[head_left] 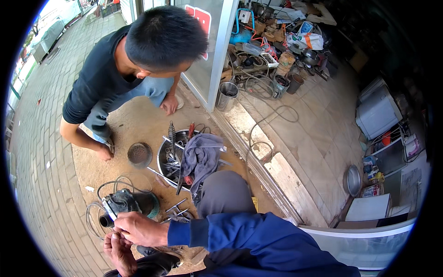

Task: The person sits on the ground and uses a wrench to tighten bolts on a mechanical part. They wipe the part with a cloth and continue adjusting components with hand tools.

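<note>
A dark pump-like motor (127, 201) with a green end lies on the ground at the lower left, a black cable looped around it. My right hand (140, 228), in a blue sleeve, is closed beside its near end. A slim bright metal strip (110, 210) runs up from those fingers along the motor; whether it is held or part of the motor, I cannot tell. Just below, my left hand (120, 255) has its fingers pinched together close to the right fingertips. Whatever sits between the fingers of both hands is too small or hidden to name.
A co-worker (106, 78) squats opposite, one hand near the ground. Between us stand a metal basin (162, 154) of tools under a grey cloth (200, 154) and a round dark strainer-like dish (139, 154). Metal tools (180, 212) lie by my knee. A door frame (221, 55) rises behind.
</note>
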The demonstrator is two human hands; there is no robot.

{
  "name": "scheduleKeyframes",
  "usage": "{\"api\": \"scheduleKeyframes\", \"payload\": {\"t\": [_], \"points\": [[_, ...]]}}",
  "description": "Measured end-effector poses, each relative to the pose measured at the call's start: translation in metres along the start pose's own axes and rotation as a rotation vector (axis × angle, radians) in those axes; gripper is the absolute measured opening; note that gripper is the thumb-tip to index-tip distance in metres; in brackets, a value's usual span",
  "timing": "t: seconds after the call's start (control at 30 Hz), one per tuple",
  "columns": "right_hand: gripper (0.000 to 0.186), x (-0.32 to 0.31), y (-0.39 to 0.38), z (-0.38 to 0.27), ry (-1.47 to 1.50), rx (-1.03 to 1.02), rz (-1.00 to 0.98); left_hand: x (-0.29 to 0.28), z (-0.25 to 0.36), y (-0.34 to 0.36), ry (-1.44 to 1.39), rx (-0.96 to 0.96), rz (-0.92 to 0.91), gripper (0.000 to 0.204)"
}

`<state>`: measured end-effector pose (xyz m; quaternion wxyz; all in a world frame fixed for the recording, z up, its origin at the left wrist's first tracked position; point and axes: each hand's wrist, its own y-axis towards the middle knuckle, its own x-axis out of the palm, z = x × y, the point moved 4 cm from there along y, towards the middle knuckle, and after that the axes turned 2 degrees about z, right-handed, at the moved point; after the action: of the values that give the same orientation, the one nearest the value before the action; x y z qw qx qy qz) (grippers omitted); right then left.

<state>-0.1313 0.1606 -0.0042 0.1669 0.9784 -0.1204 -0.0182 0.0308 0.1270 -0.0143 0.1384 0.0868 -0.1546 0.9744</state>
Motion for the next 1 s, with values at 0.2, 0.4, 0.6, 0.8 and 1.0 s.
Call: {"api": "scheduleKeyframes", "payload": {"t": [0.2,0.4,0.6,0.8,1.0], "points": [[0.008,0.001,-0.003,-0.005,-0.008,-0.062,-0.09,0.001,0.009,0.0,0.115,-0.054,-0.058,0.03],[0.01,-0.002,0.0,-0.017,0.085,0.011,-0.094,-0.002,0.01,-0.002,0.062,-0.017,0.013,0.027],[0.011,0.002,-0.001,-0.009,0.034,-0.054,-0.118,-0.002,0.016,-0.002,0.222,0.119,-0.005,0.023],[0.01,0.003,-0.002,-0.006,0.013,-0.053,-0.099,0.013,0.039,-0.018,0.79,0.388,-0.003,0.031],[0.011,0.002,-0.002,-0.007,0.117,-0.025,-0.051,-0.002,0.028,-0.016,0.508,0.323,0.043,0.03]]}}
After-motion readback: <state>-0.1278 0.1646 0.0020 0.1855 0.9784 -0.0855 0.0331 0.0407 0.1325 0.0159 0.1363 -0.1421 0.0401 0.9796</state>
